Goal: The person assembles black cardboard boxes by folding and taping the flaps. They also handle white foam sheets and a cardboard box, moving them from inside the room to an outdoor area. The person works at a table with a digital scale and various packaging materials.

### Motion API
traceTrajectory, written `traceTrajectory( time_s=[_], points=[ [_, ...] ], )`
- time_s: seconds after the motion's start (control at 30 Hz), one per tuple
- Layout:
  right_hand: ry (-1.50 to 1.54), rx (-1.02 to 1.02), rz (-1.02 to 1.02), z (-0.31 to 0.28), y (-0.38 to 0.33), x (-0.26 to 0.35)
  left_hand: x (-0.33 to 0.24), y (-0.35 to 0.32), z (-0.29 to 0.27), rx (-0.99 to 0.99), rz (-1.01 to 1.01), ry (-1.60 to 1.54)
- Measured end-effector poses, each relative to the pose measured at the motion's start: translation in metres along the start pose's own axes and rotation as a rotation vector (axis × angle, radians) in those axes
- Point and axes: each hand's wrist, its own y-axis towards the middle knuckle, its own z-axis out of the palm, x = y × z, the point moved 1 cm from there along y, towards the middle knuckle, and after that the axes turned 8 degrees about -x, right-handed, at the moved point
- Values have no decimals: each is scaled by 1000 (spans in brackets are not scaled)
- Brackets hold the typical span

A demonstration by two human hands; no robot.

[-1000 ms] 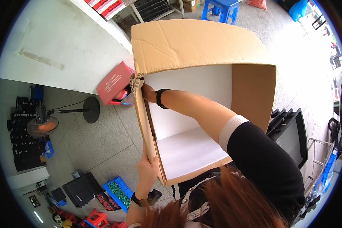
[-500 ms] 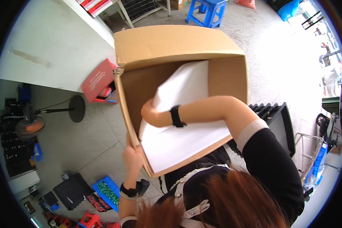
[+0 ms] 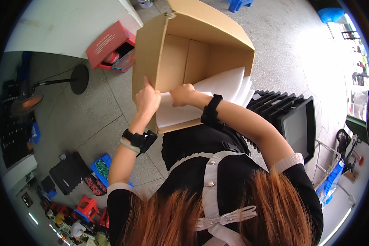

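A large cardboard box (image 3: 174, 61) is tilted in front of me, its open side turned toward me. White foam-like sheets (image 3: 225, 84) stand in a stack along its near side, with their upper corners fanned apart at the right. My left hand (image 3: 147, 100) is closed round the box's left edge, its index finger stretched along the outer wall. Just right of it, inside the box, my right hand (image 3: 183, 95) closes on the upper edge of the front sheet; its fingertips are partly hidden. Black bands sit on both wrists.
Stacked black trays (image 3: 291, 119) stand right of the box. A red box (image 3: 112, 45) with its lid up lies on the floor at the left, near a standing fan (image 3: 28, 102). A blue bin (image 3: 102, 166) of green pieces is at the lower left. A metal cart (image 3: 330, 180) stands at far right.
The box has tilted, its opening now facing me more. My right hand has drawn back from deep inside, and the sheets have shifted upright against the near side. My left hand stays on the left edge.
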Motion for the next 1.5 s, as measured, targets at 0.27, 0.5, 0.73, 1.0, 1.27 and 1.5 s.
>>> traceTrajectory(
  time_s=[0.27,0.5,0.73,1.0,1.27,1.5],
  points=[
    [240,89,-284,24,-12,46,-10,17,6,44,-32,-5],
    [73,289,-143,20,-95,-94,23,10,3,8,-36,-81],
    [257,-116,-291,97,-106,-77,30,11,3,12,-35,-129],
    [444,-345,-116,120,-68,-109,39,24,9,-18,-15,-100],
    [285,-698,69,113,-63,-113,47,36,3,37,-123,-84],
    [12,-701,-221,105,-86,-111,37,32,-13,88,-207,-180]
  ],
)
